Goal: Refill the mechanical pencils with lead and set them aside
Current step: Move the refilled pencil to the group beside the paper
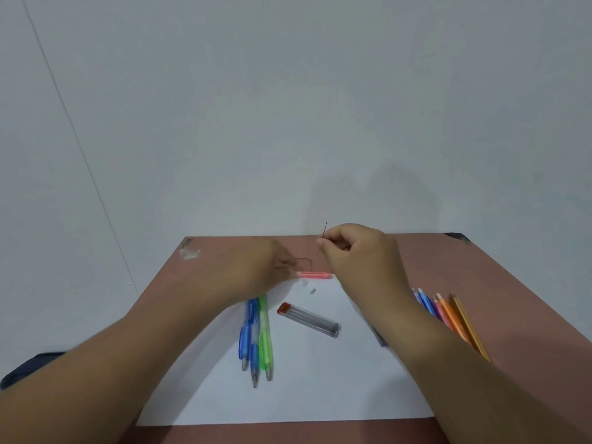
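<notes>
The right hand (pixel 358 251), just right of the frame's centre, is pinching a thin dark lead (pixel 324 236) between thumb and fingertips, and the lead is standing nearly upright, poking out above and below the pinch. The left hand (pixel 266 267), a little lower and to the left, is reaching in with its fingers curled around the end of a pink mechanical pencil (pixel 315 275), which is lying almost level across the middle of the frame, its far end passing behind the right wrist; how tightly it is being gripped I cannot tell, as the fingers are mostly hidden. Just below the pink pencil a tiny grey cap (pixel 313 291) is lying on the white sheet of paper (pixel 320 389). Further down, at centre, a clear lead case with a red cap (pixel 309 319) is lying at a slant on the paper. Left of it, two blue pencils (pixel 249 338) and a green pencil (pixel 265 334) are lying side by side, tips pointing toward the lower edge of the frame, their upper ends going under the left wrist. At the right of the frame, partly behind the right forearm, a row of coloured pencils (pixel 448 315) in blue, pink, orange and yellow is resting on the reddish-brown table (pixel 480 267), which is meeting the pale wall (pixel 288 107) filling the upper half.
</notes>
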{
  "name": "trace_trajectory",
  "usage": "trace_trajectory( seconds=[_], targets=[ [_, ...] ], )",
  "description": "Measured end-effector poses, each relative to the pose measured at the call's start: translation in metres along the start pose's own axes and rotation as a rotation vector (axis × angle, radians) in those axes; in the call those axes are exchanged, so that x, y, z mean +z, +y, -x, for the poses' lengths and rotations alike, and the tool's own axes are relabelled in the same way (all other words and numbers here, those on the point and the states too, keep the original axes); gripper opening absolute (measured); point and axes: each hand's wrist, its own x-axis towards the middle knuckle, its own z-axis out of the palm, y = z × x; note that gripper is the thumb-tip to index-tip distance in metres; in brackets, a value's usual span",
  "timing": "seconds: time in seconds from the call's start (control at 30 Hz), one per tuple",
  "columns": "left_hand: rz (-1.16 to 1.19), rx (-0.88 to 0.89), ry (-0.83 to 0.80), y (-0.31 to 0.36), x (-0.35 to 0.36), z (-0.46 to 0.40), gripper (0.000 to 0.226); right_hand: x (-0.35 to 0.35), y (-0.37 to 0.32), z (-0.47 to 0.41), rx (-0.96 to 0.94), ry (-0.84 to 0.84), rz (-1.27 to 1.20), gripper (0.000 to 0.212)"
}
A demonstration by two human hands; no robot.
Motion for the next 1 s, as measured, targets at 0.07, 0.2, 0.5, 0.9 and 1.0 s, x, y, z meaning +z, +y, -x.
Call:
trace_trajectory(
  seconds=[0.07, 0.2, 0.5, 0.9, 1.0],
  targets=[
    [-0.066, 0.035, -0.016, -0.003, 0.003, -0.004, 0.028, -0.001, -0.001, -0.001, 0.028, 0.021, -0.044, 0.009],
    [-0.064, 0.049, 0.050, -0.014, 0.009, -0.006, 0.025, -0.004, -0.001, -0.003, 0.117, 0.048, -0.176, 0.009],
    [0.602, 0.043, 0.451, -0.023, 0.012, 0.017, 0.022, -0.014, -0.033, 0.014, -0.041, 0.044, -0.649, 0.006],
    [0.635, 0.247, 0.570, -0.040, 0.021, 0.005, 0.030, -0.005, -0.040, 0.025, -0.207, 0.007, -0.659, 0.007],
    [0.603, 0.272, 0.616, -0.041, 0.021, 0.004, 0.026, -0.004, -0.038, 0.024, -0.225, 0.026, -0.646, 0.007]
  ],
)
